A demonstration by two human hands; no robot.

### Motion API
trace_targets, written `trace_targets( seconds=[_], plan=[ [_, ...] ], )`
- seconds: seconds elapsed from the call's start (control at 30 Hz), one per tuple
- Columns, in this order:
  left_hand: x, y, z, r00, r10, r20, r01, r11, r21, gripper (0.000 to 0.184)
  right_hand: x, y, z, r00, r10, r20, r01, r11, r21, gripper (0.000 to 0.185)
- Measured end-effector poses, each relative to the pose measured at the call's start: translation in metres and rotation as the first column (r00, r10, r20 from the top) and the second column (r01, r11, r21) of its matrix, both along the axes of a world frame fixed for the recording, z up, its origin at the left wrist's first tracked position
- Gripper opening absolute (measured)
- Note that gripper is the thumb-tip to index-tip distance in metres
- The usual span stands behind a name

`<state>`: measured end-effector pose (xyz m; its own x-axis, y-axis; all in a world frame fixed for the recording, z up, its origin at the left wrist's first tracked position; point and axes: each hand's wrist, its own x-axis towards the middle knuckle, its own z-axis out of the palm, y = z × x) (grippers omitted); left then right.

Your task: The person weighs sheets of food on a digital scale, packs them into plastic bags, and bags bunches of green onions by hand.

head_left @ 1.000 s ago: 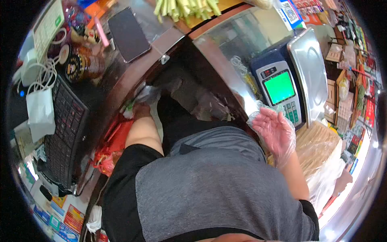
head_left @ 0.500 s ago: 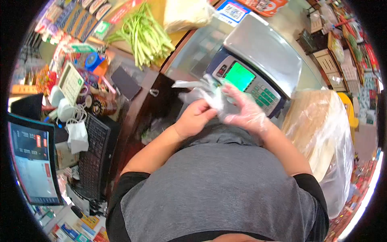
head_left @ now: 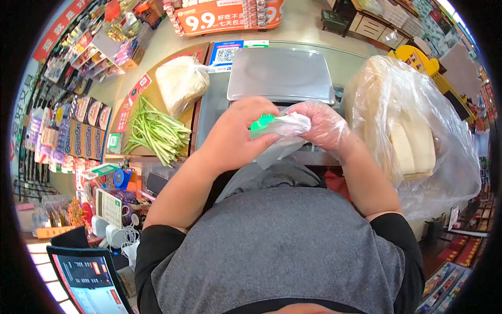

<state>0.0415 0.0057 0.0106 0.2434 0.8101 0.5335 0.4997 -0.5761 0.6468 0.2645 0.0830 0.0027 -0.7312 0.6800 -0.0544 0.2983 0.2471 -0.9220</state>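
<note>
A: Where is the thin plastic (head_left: 282, 146)?

B: Between the two hands, on the person's side of the scale (head_left: 280, 76). It is crumpled, and I can't tell whether it is a bag or a glove.

A: How is it gripped?

B: The right hand (head_left: 325, 125), in a clear glove (head_left: 339, 127), has its fingers bunched on it. The bare left hand (head_left: 232, 133) is curved, thumb against the plastic; its fingertips are partly hidden, so I can't say whether they pinch.

A: What could go wrong?

B: Film that flimsy could tear if the hands pulled apart hard. The loose glove could snag or slip where it rubs the plastic, and a low elbow or sleeve might knock the big clear bag (head_left: 402, 112) right of the scale.

A: Any writing?

B: Just beyond the scale's left corner, a blue-edged card (head_left: 227, 56) carries a QR code. Left of the scale, near the green stalks (head_left: 157, 131), a small label (head_left: 113, 141) has a code too, its words too small. Farther beyond the scale, an orange sign (head_left: 214, 20) reads "9.9" and "七天包", the rest unclear to me.
</note>
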Motion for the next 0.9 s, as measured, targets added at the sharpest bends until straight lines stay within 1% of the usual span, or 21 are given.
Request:
trace_targets(
  seconds=[0.03, 0.07, 0.17, 0.2, 0.27, 0.3, 0.33, 0.43, 0.47, 0.5, 0.53, 0.57, 0.63, 0.67, 0.77, 0.87, 0.9],
  plan=[
    [-0.003, 0.006, -0.002, 0.993, -0.114, 0.016, 0.115, 0.991, -0.068, 0.027, -0.001, 0.002, 0.003, 0.999, 0.016, 0.037, -0.016, 1.0, 0.008, 0.02],
    [-0.005, 0.01, 0.0, 0.98, -0.191, 0.055, 0.198, 0.958, -0.209, 0.021, 0.002, 0.008, 0.002, 0.994, -0.043, 0.103, 0.034, 0.996, 0.085, 0.032],
    [0.0, 0.015, -0.005, 0.981, -0.084, 0.175, 0.145, 0.915, -0.377, 0.015, 0.016, 0.013, 0.0, 0.931, -0.354, 0.092, 0.341, 0.931, 0.132, 0.047],
    [-0.002, 0.021, -0.009, 0.982, -0.05, 0.183, 0.129, 0.883, -0.452, 0.013, 0.02, 0.007, 0.013, 0.865, -0.468, 0.182, 0.33, 0.802, 0.498, 0.058],
    [0.0, 0.019, -0.012, 0.924, 0.123, 0.361, 0.154, 0.746, -0.648, 0.013, 0.027, 0.002, -0.005, 0.789, -0.611, -0.066, 0.501, 0.577, 0.644, 0.057],
    [0.001, 0.019, -0.011, 0.875, 0.23, 0.426, 0.181, 0.66, -0.729, 0.013, 0.028, -0.001, -0.012, 0.739, -0.646, -0.194, 0.572, 0.447, 0.688, 0.056],
    [-0.002, 0.021, -0.021, 0.845, 0.23, 0.483, 0.24, 0.645, -0.726, 0.011, 0.021, -0.015, -0.001, 0.703, -0.659, -0.268, 0.67, 0.486, 0.561, 0.042],
    [0.004, 0.018, -0.034, 0.801, 0.289, 0.524, 0.261, 0.62, -0.74, 0.012, 0.016, -0.043, 0.006, 0.875, -0.402, -0.269, 0.484, 0.736, 0.474, 0.029],
    [0.006, 0.018, -0.039, 0.768, 0.285, 0.573, 0.308, 0.621, -0.721, 0.012, 0.008, -0.051, 0.016, 0.922, -0.315, -0.226, 0.385, 0.81, 0.442, 0.02],
    [0.008, 0.017, -0.045, 0.733, 0.279, 0.62, 0.354, 0.622, -0.698, 0.013, 0.004, -0.048, 0.006, 0.947, -0.278, -0.159, 0.308, 0.926, 0.216, 0.021],
    [0.011, 0.017, -0.047, 0.696, 0.273, 0.664, 0.398, 0.623, -0.673, 0.014, 0.001, -0.052, 0.002, 0.946, -0.294, -0.135, 0.316, 0.93, 0.19, 0.023],
    [0.014, 0.015, -0.047, 0.712, 0.245, 0.658, 0.381, 0.653, -0.655, 0.014, -0.001, -0.055, 0.0, 0.945, -0.308, -0.111, 0.323, 0.932, 0.166, 0.025],
    [0.022, 0.01, -0.04, 0.743, 0.193, 0.642, 0.343, 0.713, -0.612, 0.019, 0.001, -0.054, -0.001, 0.947, -0.306, -0.098, 0.31, 0.951, 0.023, 0.029],
    [0.025, 0.009, -0.04, 0.748, 0.214, 0.628, 0.339, 0.69, -0.639, 0.02, 0.001, -0.054, -0.001, 0.949, -0.303, -0.092, 0.299, 0.953, -0.052, 0.031],
    [0.025, 0.007, -0.048, 0.801, 0.135, 0.584, 0.329, 0.715, -0.616, 0.018, 0.003, -0.057, -0.01, 0.912, -0.388, -0.134, 0.365, 0.916, -0.169, 0.033],
    [0.033, 0.002, -0.041, 0.837, 0.171, 0.52, 0.23, 0.751, -0.619, 0.02, 0.008, -0.057, -0.014, 0.941, -0.319, -0.118, 0.31, 0.947, -0.087, 0.035],
    [0.035, 0.002, -0.042, 0.87, 0.149, 0.471, 0.19, 0.779, -0.597, 0.019, 0.008, -0.058, -0.012, 0.94, -0.327, -0.101, 0.314, 0.942, -0.122, 0.035]
  ],
)
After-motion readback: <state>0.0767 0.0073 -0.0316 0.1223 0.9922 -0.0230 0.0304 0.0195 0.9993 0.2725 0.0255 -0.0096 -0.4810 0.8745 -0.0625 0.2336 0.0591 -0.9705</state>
